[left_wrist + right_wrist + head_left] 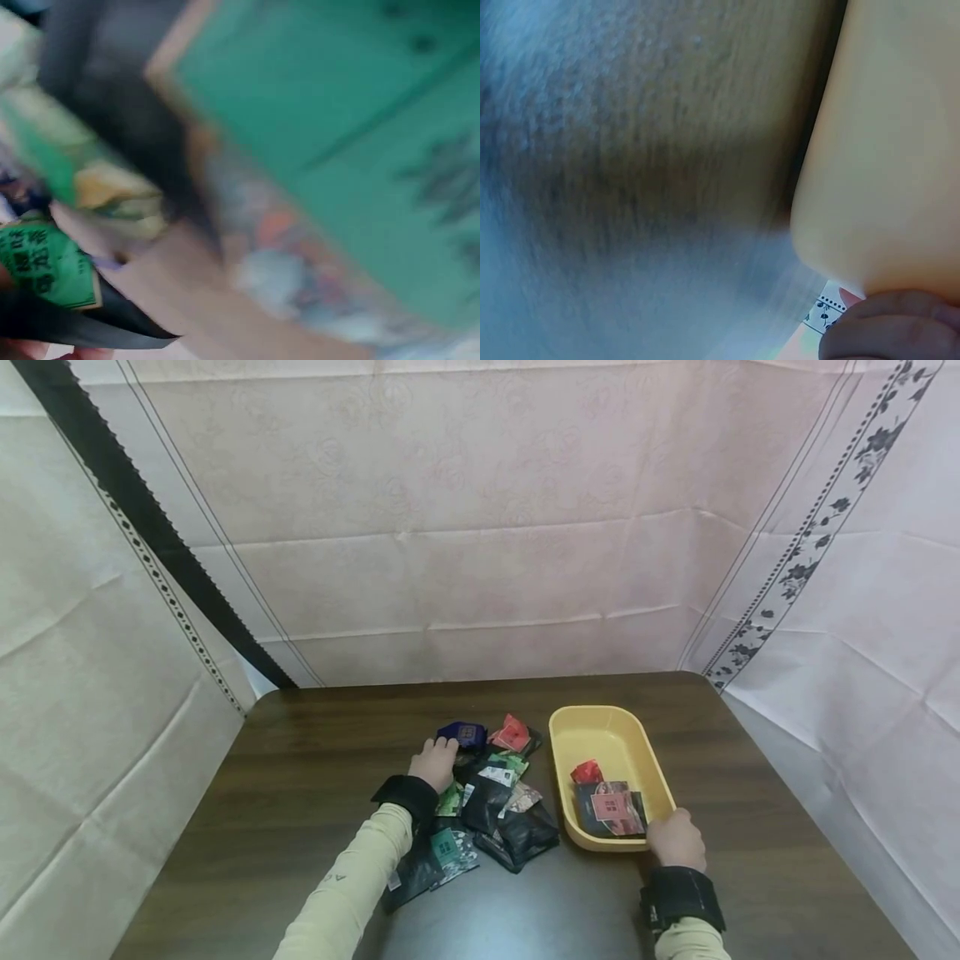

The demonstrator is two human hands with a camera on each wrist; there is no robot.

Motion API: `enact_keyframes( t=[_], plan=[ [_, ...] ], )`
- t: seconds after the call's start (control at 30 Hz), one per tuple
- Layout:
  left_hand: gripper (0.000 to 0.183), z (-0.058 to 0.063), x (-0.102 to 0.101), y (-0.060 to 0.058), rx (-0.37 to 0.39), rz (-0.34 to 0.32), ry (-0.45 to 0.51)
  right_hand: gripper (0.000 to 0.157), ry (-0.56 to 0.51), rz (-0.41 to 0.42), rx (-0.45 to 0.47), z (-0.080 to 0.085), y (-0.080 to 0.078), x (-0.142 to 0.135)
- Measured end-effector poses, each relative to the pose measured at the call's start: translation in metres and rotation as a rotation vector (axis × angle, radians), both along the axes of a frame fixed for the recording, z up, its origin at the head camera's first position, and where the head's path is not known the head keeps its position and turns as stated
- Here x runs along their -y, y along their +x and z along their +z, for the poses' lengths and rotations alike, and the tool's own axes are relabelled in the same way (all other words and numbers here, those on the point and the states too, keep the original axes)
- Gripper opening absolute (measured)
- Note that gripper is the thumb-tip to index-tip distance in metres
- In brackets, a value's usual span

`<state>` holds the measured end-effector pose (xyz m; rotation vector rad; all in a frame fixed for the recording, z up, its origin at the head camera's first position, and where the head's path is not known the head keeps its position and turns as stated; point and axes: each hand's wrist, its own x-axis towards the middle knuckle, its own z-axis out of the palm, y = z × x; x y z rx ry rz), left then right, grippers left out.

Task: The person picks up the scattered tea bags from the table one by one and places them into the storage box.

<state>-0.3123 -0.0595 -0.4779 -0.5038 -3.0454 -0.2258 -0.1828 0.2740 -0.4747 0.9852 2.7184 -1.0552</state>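
While palm-down at ten o'clock on the packets (pixel 487 806), left hand (pixel 435 766) of unclear grip, right hand (pixel 677 841) tight on the yellow tray (pixel 600 735) at four.

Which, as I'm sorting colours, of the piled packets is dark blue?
The crumpled dark-blue packet at the left hand's fingertips; others show mainly black, green or red.

Before you, the counter (pixel 300 777) is smooth wood grain with a soft sheen. The tray (pixel 600 735) looks like smooth plastic, the packets (pixel 536 837) like crinkled, faintly glossy film. Your sleeve (pixel 348 881) is matt cloth; the backdrop (pixel 450 485), creased fabric.
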Motion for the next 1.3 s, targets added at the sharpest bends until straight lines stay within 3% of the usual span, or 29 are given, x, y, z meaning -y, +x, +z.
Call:
enact_keyframes(
  t=[0.2, 0.33, 0.47, 0.6, 0.77, 0.9, 1.13, 1.3],
  plan=[
    [0.023, 0.033, -0.024, 0.006, -0.143, -0.086, 0.059, 0.043, -0.007, -0.005, 0.003, 0.001, 0.001, 0.001],
    [0.027, 0.051, -0.05, 0.014, -0.181, -0.184, 0.079, 0.044, -0.013, -0.009, 0.001, 0.001, 0.001, 0.001],
    [0.029, 0.062, -0.082, 0.022, -0.217, -0.269, 0.077, 0.045, -0.013, -0.011, 0.0, 0.0, 0.001, 0.0],
    [0.025, 0.067, -0.117, 0.03, -0.247, -0.312, 0.041, 0.044, -0.007, -0.012, -0.003, 0.0, 0.001, -0.001],
    [0.027, 0.065, -0.156, 0.045, -0.173, -0.35, 0.026, 0.045, -0.001, -0.012, -0.003, -0.001, 0.0, -0.002],
    [0.029, 0.053, -0.175, 0.055, -0.209, -0.432, -0.008, 0.044, 0.009, 0.002, -0.018, -0.002, 0.0, 0.0],
    [0.075, 0.034, -0.175, 0.066, -0.038, -0.555, -0.142, 0.041, 0.028, 0.022, -0.057, -0.005, -0.001, 0.0],
    [0.081, 0.033, -0.169, 0.063, 0.014, -0.568, -0.106, 0.041, 0.032, 0.005, -0.054, -0.003, 0.001, -0.003]
  ],
)
